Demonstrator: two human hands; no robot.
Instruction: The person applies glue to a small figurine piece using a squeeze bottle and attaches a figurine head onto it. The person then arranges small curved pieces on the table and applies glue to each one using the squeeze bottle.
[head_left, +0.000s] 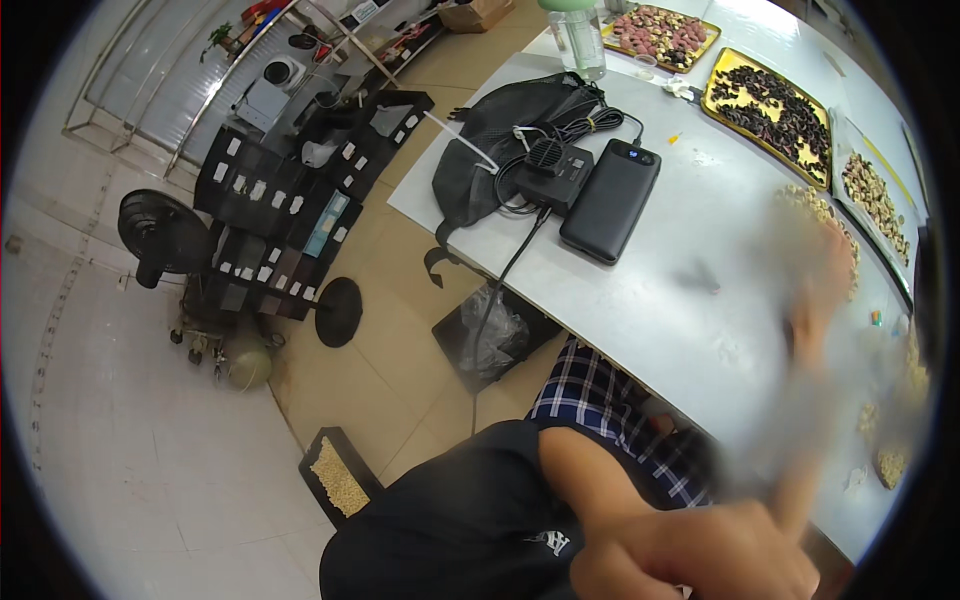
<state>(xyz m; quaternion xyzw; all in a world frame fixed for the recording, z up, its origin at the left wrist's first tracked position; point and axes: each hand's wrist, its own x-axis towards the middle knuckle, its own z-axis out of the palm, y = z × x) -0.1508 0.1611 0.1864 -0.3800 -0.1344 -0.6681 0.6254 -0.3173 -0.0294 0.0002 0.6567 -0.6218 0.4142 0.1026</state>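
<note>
Large and close at the bottom of the head view is my left hand point(695, 555), its fingers curled; whatever they may hold is hidden. Farther off, my right hand point(825, 265) reaches over the right part of the white table point(640, 300). It is beside a spread of small pale pieces point(815, 205), and a grey blur covers its fingers. Past it lies a yellow tray point(706, 98) of dark, curved pieces. A tray of cream-and-brown pieces point(870, 195) is at the right.
On the table lie a black power bank point(612, 200), a cabled black box point(555, 178), a black mesh bag point(465, 165) and a clear bottle point(580, 45). A tray of pinkish pieces point(660, 35) sits at the back. Below are a lined bin point(495, 335) and a fan point(165, 230).
</note>
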